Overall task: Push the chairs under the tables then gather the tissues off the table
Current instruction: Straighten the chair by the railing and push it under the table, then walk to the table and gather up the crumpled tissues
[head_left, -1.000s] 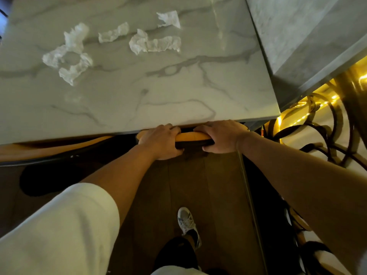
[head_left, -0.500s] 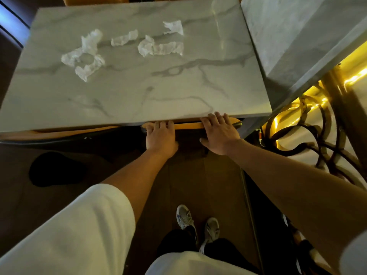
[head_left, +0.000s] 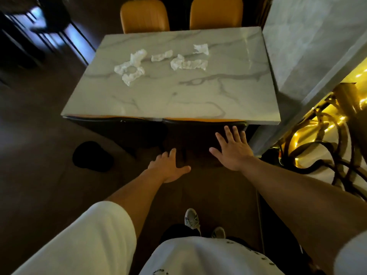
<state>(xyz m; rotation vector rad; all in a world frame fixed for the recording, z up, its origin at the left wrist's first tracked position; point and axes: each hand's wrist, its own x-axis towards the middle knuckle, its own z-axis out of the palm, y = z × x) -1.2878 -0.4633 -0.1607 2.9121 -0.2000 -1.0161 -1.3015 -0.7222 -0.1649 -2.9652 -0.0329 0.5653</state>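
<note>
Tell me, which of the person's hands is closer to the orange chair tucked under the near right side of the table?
The right hand: its fingertips reach the chair back's dark edge. The left hand hangs lower and to the left, apart from it. Both hands are open and empty.

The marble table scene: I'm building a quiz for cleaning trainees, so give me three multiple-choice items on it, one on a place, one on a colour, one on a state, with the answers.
1. Where do the tissues lie on the marble table?
A. On its far half
B. Along its near edge
C. On the floor under it

2. What colour are the chair backs beyond the table?
A. Blue
B. Orange
C. White

3. What are the left hand and right hand doing?
A. Both gripping a chair
B. Each holding a tissue
C. Both open and empty

Answers:
1 A, the crumpled white pieces sit toward the far side.
2 B, two orange backs show past the far edge.
3 C, the fingers are spread and nothing is in either palm.
</note>
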